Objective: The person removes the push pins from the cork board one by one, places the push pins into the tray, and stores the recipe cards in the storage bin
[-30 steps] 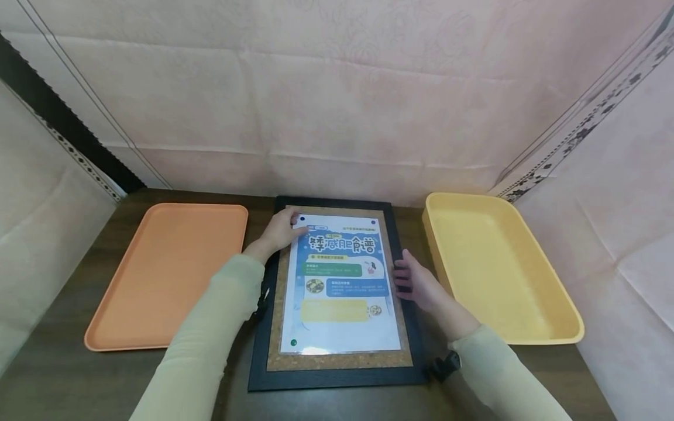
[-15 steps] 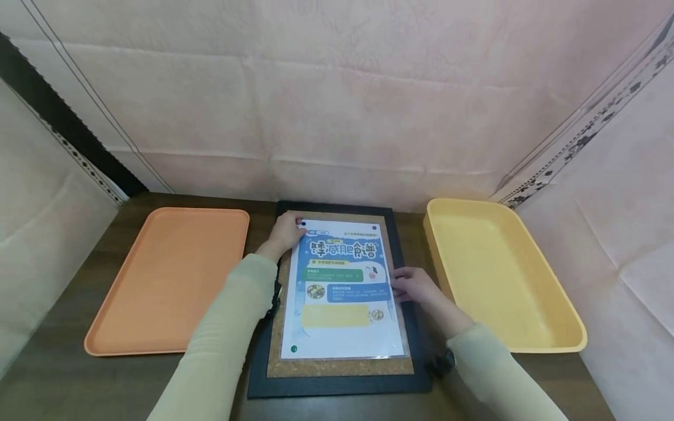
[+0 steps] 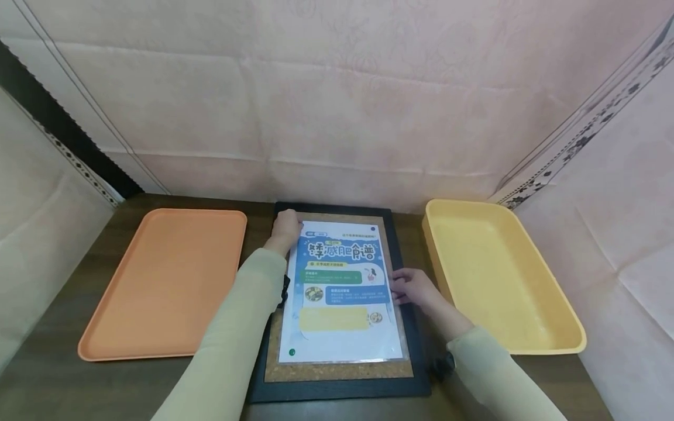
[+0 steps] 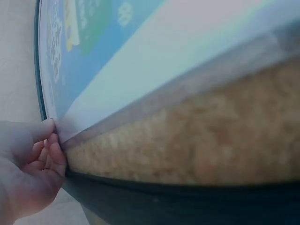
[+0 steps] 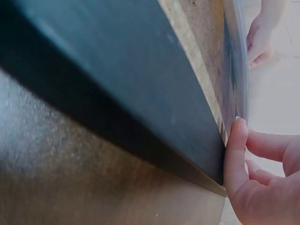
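A laminated poster [image 3: 342,346], blue and white with large lettering, lies on a cork board [image 3: 363,371] with a dark frame [image 3: 337,390]. My left hand [image 3: 286,231] pinches with thumb and fingers at the poster's upper-left corner; its fingertips hide the dark pushpin there. My right hand [image 3: 413,287] pinches the poster's right edge between thumb and forefinger, about halfway down. In the right wrist view the sheet's edge stands slightly off the cork by the forefinger [image 5: 236,150]. A dark pushpin [image 3: 372,228] sits at the upper-right corner, a green pushpin [image 3: 292,352] at the lower left.
An orange tray [image 3: 163,280] lies left of the board, partly overlapped by my left sleeve. To the right is a deeper yellow tray [image 3: 505,275]. Both stand on a dark wooden table [image 3: 47,351], with pale cloth [image 3: 337,117] hanging behind and along the sides.
My right hand has come in from beside the frame and taken hold of the poster's right edge. My left hand has closed over the upper-left pushpin, which showed before.
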Motion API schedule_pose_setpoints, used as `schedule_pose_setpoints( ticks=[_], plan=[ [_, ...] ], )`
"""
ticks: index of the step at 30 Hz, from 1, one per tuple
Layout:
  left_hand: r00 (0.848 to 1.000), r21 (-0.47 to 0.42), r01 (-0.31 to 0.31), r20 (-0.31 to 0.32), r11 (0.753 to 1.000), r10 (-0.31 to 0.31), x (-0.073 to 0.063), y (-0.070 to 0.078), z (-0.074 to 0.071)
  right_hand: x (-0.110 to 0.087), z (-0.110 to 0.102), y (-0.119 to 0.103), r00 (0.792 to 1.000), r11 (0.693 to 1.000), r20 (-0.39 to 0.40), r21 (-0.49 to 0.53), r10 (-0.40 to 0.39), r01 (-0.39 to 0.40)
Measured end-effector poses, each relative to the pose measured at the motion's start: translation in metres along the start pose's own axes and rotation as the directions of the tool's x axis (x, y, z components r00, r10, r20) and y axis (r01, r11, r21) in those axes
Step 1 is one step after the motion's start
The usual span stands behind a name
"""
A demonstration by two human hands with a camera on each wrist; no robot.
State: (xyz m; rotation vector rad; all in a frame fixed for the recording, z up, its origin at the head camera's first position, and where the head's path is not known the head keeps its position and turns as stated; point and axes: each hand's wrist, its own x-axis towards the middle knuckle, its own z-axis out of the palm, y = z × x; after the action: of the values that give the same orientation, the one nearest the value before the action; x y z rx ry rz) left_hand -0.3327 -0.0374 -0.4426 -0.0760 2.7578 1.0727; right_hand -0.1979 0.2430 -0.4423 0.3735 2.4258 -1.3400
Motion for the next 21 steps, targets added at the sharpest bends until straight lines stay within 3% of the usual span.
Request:
schedule_pose_setpoints(
  ticks=[5,9,16,21],
  plan=[
    [0.999,0.073,-0.033,0.019,0.997,0.031,0.002,-0.001,-0.007,0.000,0.002,-0.001,1.000,1.000,-0.002,-0.006,0.000,0.000],
    [0.999,0.071,-0.013,0.038,0.997,0.010,0.001,0.000,-0.013,0.000,0.003,-0.002,1.000,1.000,0.012,0.000,-0.003,0.003],
    [0.998,-0.007,-0.010,0.067,1.000,0.011,-0.002,0.005,-0.022,0.001,0.001,-0.002,1.000,1.000,0.000,-0.002,0.002,-0.002],
    [0.995,-0.046,-0.022,0.097,0.999,0.026,-0.002,0.000,-0.024,0.001,-0.001,-0.001,1.000,1.000,0.004,-0.011,0.010,-0.010]
  ],
)
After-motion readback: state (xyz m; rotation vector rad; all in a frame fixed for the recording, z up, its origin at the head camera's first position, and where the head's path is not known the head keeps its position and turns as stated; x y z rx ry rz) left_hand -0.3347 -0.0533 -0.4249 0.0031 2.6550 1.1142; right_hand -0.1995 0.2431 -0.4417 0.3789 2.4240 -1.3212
